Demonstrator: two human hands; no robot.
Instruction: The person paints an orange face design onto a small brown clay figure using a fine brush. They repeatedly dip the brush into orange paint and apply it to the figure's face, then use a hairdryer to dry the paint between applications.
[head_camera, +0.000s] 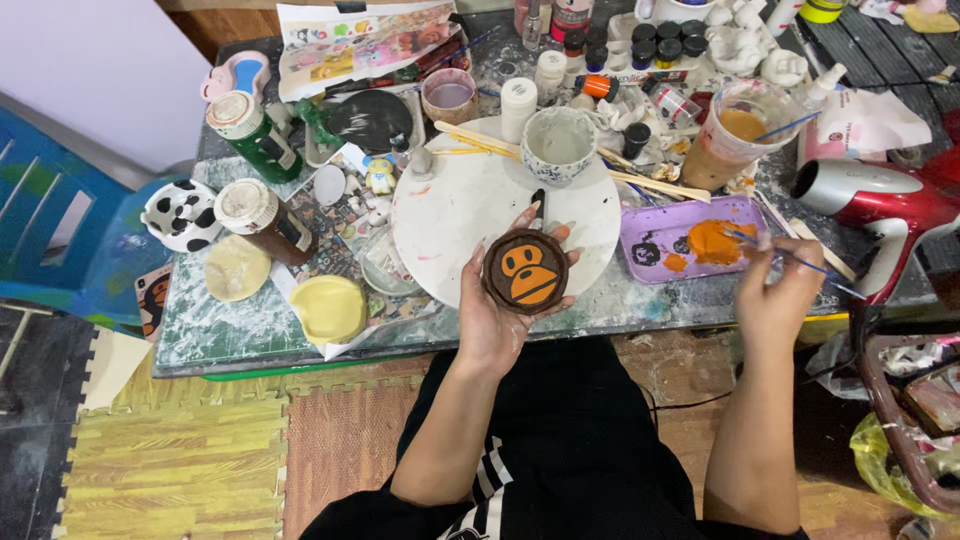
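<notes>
- Left hand (497, 318) cupped under brown disc (526, 271), face up for painting, above worktop's (215, 325) near edge.
- Right hand (775, 290) pinching brush (790, 257), tip dipping into orange paint on purple tray (650, 228).

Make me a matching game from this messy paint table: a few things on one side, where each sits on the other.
Things:
1. monkey disc
2. brush
3. hair dryer
4. cow-spotted piece

Places:
A. table's far left
B. in the left hand
C. right of the purple tray
D. in the right hand

Pairs: 1-B, 2-D, 3-C, 4-A
</notes>
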